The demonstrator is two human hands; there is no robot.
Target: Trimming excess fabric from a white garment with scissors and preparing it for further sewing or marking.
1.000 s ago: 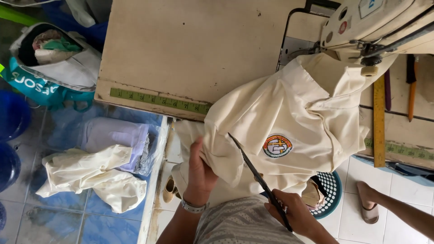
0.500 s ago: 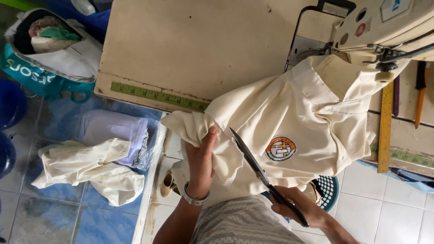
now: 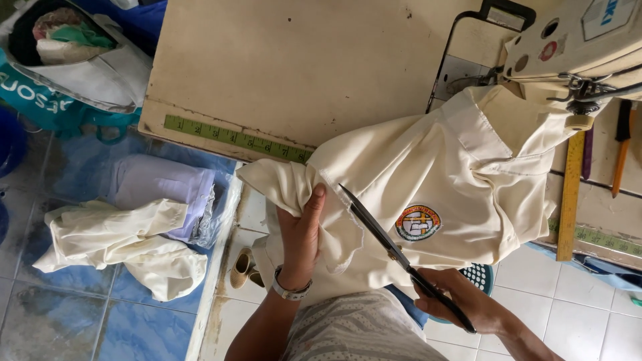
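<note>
Left hand (image 3: 299, 235): clenched on a fold of the cream shirt (image 3: 428, 194), thumb up
Right hand (image 3: 468, 304): wrapped around the scissors (image 3: 394, 251), blades nearly shut against the cloth
Shirt: draped from the sewing machine (image 3: 575, 47) off the table (image 3: 294, 67) edge
Floor: more cream cloth (image 3: 120, 244) lying in a heap

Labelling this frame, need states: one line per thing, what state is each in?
left hand: gripping a bunched fold of the cream shirt.
right hand: holding the scissors.
scissors: blades shut, lying on the cloth.
cream shirt: draped off the sewing machine, crumpled, badge facing up.
cream garment: heaped on the floor.
bag: open, stuffed with cloth.
tape measure: flat along the table edge.
</note>
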